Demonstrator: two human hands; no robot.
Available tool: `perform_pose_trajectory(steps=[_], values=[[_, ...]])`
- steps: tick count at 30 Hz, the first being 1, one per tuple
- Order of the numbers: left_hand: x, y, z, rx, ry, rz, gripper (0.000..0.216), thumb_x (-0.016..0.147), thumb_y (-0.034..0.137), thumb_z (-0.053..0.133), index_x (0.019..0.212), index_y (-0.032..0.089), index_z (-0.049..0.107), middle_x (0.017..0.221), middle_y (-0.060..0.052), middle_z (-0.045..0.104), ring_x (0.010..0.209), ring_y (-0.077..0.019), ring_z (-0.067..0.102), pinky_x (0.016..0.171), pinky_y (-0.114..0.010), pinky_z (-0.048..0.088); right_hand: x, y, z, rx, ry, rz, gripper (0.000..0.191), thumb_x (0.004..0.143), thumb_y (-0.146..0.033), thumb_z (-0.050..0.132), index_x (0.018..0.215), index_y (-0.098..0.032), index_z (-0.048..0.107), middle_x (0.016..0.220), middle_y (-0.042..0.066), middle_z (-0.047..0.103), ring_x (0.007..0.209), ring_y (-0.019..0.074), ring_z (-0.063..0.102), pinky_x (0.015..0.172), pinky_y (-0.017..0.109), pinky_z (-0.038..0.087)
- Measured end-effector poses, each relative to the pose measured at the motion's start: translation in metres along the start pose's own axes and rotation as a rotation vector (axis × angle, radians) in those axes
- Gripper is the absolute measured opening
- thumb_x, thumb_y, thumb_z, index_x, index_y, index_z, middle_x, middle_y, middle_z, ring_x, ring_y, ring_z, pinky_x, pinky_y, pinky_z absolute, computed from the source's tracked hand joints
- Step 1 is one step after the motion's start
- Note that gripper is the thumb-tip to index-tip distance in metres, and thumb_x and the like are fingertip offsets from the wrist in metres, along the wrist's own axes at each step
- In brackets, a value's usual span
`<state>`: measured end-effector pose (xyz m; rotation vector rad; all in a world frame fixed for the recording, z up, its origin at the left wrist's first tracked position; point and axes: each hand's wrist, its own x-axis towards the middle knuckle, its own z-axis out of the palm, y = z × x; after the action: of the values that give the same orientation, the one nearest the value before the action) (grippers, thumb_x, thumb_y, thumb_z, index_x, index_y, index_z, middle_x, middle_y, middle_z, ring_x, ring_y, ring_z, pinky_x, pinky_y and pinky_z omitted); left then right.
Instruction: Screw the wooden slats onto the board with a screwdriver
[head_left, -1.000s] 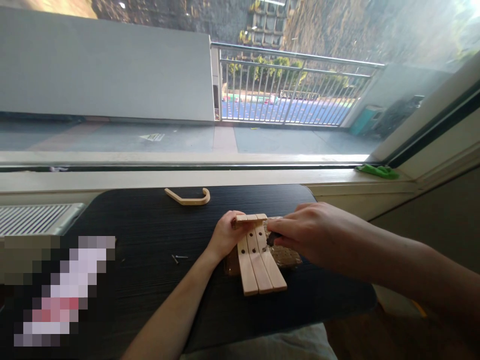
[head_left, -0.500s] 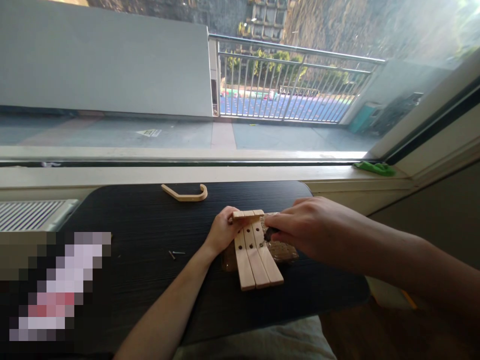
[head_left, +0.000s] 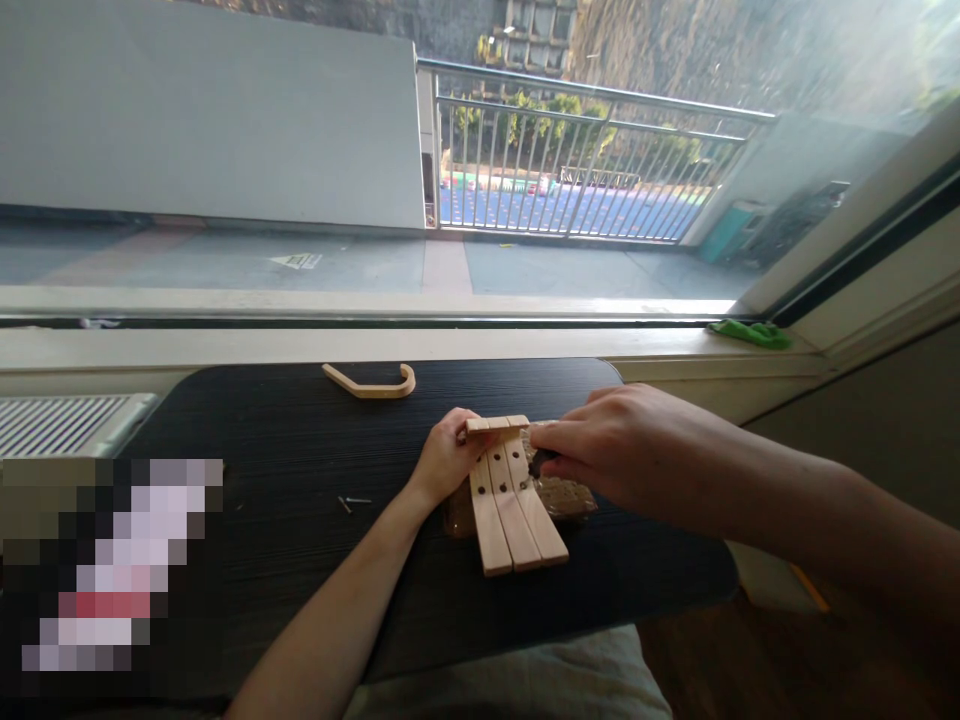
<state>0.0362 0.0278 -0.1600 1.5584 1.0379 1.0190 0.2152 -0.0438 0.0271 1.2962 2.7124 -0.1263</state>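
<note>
Three pale wooden strips side by side form a bent wooden piece [head_left: 517, 530] with rows of dark holes and a raised far end. My left hand [head_left: 446, 455] is closed around its far left side, fingers partly hidden behind the wood. My right hand [head_left: 592, 440] is closed at the right edge of the piece, pinching something small and dark close to a hole; its shape is mostly hidden. Beneath the wood lies a brown bundle [head_left: 566, 500] in clear plastic.
A hook-shaped wooden strip [head_left: 371, 388] lies at the back of the black table [head_left: 285, 430]. Two small screws [head_left: 349, 503] rest left of my left forearm. Beyond stand a window sill [head_left: 300, 347] with a green cloth [head_left: 750, 333], and a white slatted panel [head_left: 67, 425] at left.
The whole view has shifted very slightly. Both hands stay in nearly the same place on the wooden piece, with no clear change of grip.
</note>
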Motion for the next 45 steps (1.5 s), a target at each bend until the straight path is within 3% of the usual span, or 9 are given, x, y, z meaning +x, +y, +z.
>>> perform_pose_trajectory(steps=[11,23,32,45], values=[[-0.0031,0.0021,0.0001,-0.003,0.017,-0.003,0.019,0.075,0.034,0.068,0.077,0.017,0.06,0.072,0.0,0.061,0.067,-0.0139,0.056,0.06,-0.023,0.046,0.0015,-0.0033,-0.0055,-0.074,-0.066,0.031,0.017,0.093,-0.03,0.06,0.081,-0.019,0.068,0.064,0.002,0.066,0.057,0.0132,0.051,0.055,0.03,0.026],[-0.0023,0.0012,-0.0005,0.045,0.012,0.012,0.015,0.079,0.031,0.065,0.076,0.017,0.06,0.074,0.0,0.061,0.069,-0.014,0.055,0.061,-0.023,0.045,0.0022,-0.0021,-0.0037,-0.119,0.011,0.045,0.026,0.094,-0.033,0.058,0.074,-0.019,0.065,0.059,0.001,0.063,0.053,0.0131,0.05,0.055,0.031,0.024],[-0.0013,-0.0016,-0.0005,0.06,-0.003,0.04,0.016,0.079,0.032,0.064,0.077,0.017,0.06,0.075,-0.001,0.06,0.068,-0.0135,0.054,0.06,-0.023,0.044,0.0038,-0.004,-0.0051,-0.152,-0.06,0.044,0.03,0.097,-0.036,0.054,0.075,-0.02,0.065,0.064,0.002,0.066,0.052,0.0129,0.049,0.054,0.031,0.022],[-0.0039,-0.0001,-0.0004,0.081,0.009,0.047,0.021,0.079,0.036,0.068,0.078,0.017,0.061,0.076,-0.002,0.061,0.07,-0.0148,0.056,0.061,-0.024,0.044,0.0057,-0.0062,-0.0077,-0.166,-0.013,0.067,0.033,0.094,-0.036,0.055,0.069,-0.018,0.064,0.055,0.002,0.06,0.049,0.0126,0.049,0.051,0.031,0.023]])
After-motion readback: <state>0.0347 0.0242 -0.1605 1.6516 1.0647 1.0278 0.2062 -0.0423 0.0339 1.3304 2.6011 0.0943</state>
